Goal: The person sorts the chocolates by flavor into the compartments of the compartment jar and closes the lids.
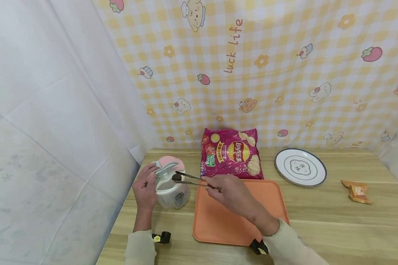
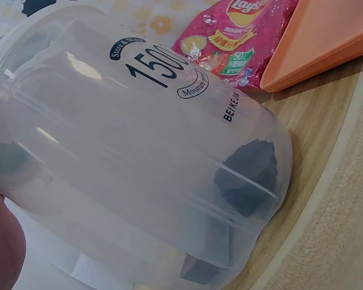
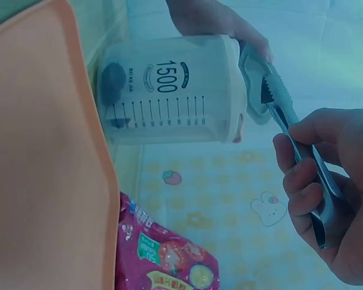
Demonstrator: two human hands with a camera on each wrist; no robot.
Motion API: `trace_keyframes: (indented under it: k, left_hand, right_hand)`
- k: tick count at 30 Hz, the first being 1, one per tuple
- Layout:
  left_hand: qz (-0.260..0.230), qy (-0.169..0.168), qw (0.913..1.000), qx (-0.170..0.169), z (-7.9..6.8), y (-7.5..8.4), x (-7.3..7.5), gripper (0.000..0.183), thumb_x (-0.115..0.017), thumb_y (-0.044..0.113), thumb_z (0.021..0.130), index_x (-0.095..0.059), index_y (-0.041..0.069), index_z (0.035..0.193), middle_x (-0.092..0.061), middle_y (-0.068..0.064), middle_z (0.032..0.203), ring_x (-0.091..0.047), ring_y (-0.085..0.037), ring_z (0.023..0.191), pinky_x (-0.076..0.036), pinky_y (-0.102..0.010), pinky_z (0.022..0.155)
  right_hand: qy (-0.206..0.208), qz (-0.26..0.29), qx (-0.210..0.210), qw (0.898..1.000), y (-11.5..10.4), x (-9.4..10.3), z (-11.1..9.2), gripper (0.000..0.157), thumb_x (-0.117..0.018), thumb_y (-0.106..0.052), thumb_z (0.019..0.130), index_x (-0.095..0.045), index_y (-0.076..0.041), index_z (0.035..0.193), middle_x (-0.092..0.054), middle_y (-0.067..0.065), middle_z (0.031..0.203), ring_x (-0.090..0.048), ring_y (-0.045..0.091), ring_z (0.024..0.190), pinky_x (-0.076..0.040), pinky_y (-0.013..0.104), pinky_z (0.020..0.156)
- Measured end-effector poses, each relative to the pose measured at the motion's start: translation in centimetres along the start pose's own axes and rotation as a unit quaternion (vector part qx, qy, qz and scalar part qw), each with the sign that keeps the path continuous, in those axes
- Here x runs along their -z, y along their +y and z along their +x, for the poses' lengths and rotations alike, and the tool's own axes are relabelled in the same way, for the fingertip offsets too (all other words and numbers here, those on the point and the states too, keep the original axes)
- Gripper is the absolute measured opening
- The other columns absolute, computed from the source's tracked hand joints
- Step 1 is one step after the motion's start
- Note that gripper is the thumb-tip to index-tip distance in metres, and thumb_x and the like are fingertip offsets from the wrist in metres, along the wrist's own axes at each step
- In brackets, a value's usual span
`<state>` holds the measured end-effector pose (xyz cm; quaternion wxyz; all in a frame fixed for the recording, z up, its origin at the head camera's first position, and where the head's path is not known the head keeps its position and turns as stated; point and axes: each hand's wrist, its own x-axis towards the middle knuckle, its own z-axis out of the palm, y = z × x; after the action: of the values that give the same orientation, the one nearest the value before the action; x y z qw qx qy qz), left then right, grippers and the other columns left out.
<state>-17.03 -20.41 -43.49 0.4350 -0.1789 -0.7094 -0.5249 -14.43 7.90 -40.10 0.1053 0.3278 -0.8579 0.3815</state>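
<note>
A clear plastic storage container (image 1: pixel 173 197) marked 1500 stands at the left of the table with its lid flap (image 1: pixel 166 172) raised. My left hand (image 1: pixel 145 188) grips that flap, thumb and fingers at its edge. In my right hand (image 1: pixel 233 194) are metal tongs (image 1: pixel 193 181), their tips over the container's mouth. A small dark brown piece (image 1: pixel 177 177) sits between the tips. Through the container wall, the left wrist view shows a dark lump (image 2: pixel 248 178) at the bottom and a smaller dark patch (image 2: pixel 199 269) near it.
An orange tray (image 1: pixel 223 228) lies under my right forearm, beside the container. Behind it leans a magenta bag of chips (image 1: pixel 233 167). A white plate (image 1: pixel 288 167) with a dark rim and a small orange packet (image 1: pixel 357 191) are farther right. A patterned curtain hangs behind the table.
</note>
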Motion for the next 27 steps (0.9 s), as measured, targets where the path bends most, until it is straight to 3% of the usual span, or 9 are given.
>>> trace_keyframes:
  k: [9, 21, 27]
  left_hand:
    - [0.000, -0.002, 1.0000, 0.007, 0.0, 0.1, 0.0, 0.019, -0.052, -0.013, 0.091, -0.070, -0.020, 0.094, -0.065, -0.040, 0.101, -0.056, -0.061, 0.101, -0.047, -0.024, 0.100]
    - [0.003, -0.001, 1.0000, 0.000, 0.0, 0.1, 0.0, 0.019, -0.052, -0.013, 0.090, -0.070, -0.020, 0.094, -0.065, -0.040, 0.101, -0.058, -0.058, 0.102, -0.048, -0.025, 0.099]
    - [0.003, 0.000, 1.0000, 0.004, 0.0, 0.1, 0.0, 0.019, -0.052, -0.014, 0.090, -0.070, -0.020, 0.094, -0.065, -0.041, 0.102, -0.059, -0.054, 0.104, -0.047, -0.025, 0.099]
  right_hand:
    - [-0.007, -0.027, -0.013, 1.000, -0.7, -1.3, 1.0, 0.033, -0.073, -0.013, 0.096, -0.073, -0.005, 0.128, -0.077, 0.000, 0.106, -0.053, 0.005, 0.067, -0.048, 0.021, 0.055]
    - [-0.025, -0.047, -0.017, 0.998, -0.7, -1.8, 1.2, 0.032, -0.073, -0.015, 0.096, -0.074, -0.010, 0.127, -0.077, -0.002, 0.103, -0.053, 0.006, 0.068, -0.043, 0.022, 0.051]
    - [-0.026, -0.043, -0.025, 0.998, -0.7, -1.7, 1.2, 0.033, -0.074, -0.017, 0.096, -0.074, -0.010, 0.128, -0.076, 0.000, 0.111, -0.056, 0.008, 0.068, -0.040, 0.021, 0.048]
